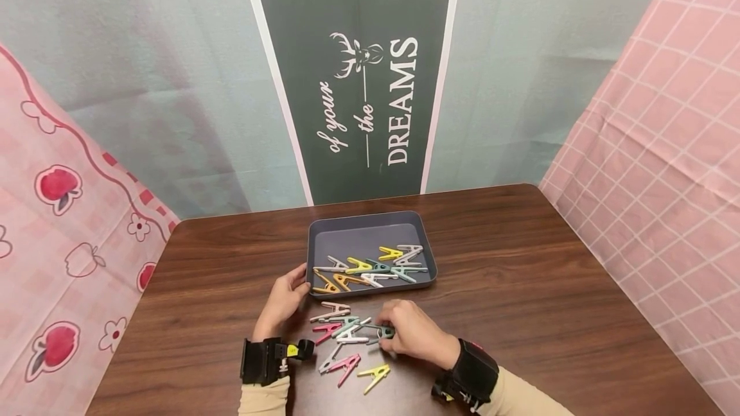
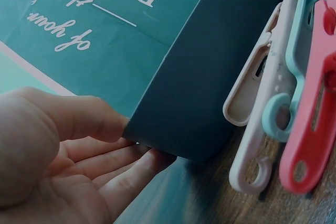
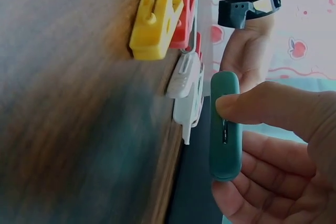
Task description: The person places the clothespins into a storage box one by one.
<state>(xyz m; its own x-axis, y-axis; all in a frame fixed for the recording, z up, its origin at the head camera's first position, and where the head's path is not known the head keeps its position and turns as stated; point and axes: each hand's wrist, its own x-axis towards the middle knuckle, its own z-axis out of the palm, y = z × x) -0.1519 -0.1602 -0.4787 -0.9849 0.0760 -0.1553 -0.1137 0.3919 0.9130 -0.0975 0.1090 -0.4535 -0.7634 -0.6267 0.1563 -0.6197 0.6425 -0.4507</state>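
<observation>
- Evidently, the right hand [image 1: 413, 329] pinches a dark green plastic spring clothespin [image 3: 226, 156], thumb against one flat handle and fingers curled behind it; how far its jaws are spread cannot be told.
- That clothespin is on the near side of the slate-grey rectangular tray [image 1: 370, 236], at the right end of the loose group; whether it touches the white plastic clothespin [image 1: 352, 337] beside it is unclear.
- The left hand [image 1: 288, 297] holds the tray by its near left corner, thumb at the rim and fingers curled beneath.
- On the brown wood-grain surface [image 1: 509, 262], a beige plastic clothespin [image 1: 334, 308] lies closest to the tray, and a yellow plastic clothespin [image 1: 377, 372] lies at the near edge of the group, close to a pink plastic clothespin [image 1: 348, 364].
- Inside the tray, orange, yellow, white, grey and green clothespins overlap along the near side.
- For good handling, an even pinch centred on the handle should stop it twisting; raising it straight up would probably avoid snagging overlapping legs. A light hold on the corner should steady the tray without tipping it.
</observation>
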